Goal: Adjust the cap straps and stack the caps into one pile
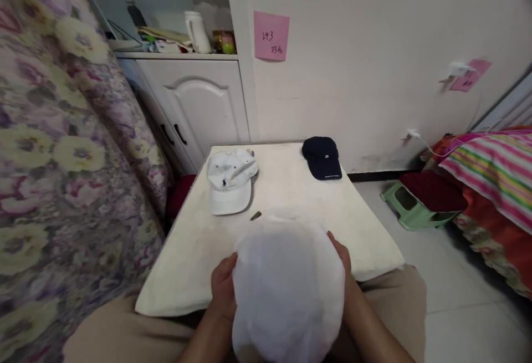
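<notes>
A white cap (288, 288) is held up close at the bottom middle, its rounded fabric filling the space between my hands. My left hand (224, 285) grips its left edge, and most of the fingers are hidden behind the fabric. On the opposite edge my right hand (341, 260) holds the cap with its fingers wrapped out of sight. Past it, on the cream-covered table (286, 185), lie a white baseball cap (230, 180) with a small dark logo at left and a navy baseball cap (322, 158) at far right. Between them sits a small dark-green object (255, 215).
A flowered curtain (83, 174) hangs along the left. Behind the table stand a white cabinet (199, 102) and a wall with a pink note (271, 36). A green stool (415, 208) and a bed with a striped cover (494, 169) are on the right.
</notes>
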Available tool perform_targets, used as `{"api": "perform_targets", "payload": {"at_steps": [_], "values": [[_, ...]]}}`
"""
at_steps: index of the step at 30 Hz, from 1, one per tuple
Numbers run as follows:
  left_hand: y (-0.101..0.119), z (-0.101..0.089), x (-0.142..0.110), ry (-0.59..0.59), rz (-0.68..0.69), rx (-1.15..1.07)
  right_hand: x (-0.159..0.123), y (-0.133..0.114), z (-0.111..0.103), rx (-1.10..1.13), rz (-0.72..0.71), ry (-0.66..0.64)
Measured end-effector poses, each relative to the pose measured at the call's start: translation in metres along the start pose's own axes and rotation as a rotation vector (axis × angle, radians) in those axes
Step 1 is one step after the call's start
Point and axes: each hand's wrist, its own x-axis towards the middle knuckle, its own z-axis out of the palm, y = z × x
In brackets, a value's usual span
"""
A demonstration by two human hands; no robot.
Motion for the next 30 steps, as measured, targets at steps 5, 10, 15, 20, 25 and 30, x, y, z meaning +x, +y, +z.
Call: {"api": "perform_targets", "payload": {"at_steps": [5, 10, 15, 20, 25, 30], "values": [[0.016, 0.02, 0.009, 0.172, -0.08, -0.032, -0.001, 0.009, 0.0, 0.41, 0.07, 0.04], [0.021, 0.012, 0.02, 0.033, -0.164, -0.085, 0.004, 0.013, 0.003, 0.448, 0.074, 0.152], [0.01, 0.004, 0.022, 0.01, -0.114, -0.075, 0.008, 0.007, -0.006, 0.524, 0.159, 0.159], [0.003, 0.018, 0.023, 0.183, -0.106, -0.062, 0.01, 0.007, -0.011, 0.541, 0.161, 0.175], [0.0, 0.026, 0.035, 0.248, -0.194, -0.108, 0.005, 0.014, -0.007, 0.754, 0.16, 0.135], [-0.002, 0.024, 0.042, 0.228, -0.128, -0.195, -0.007, 0.024, -0.005, 0.904, 0.23, 0.059]]}}
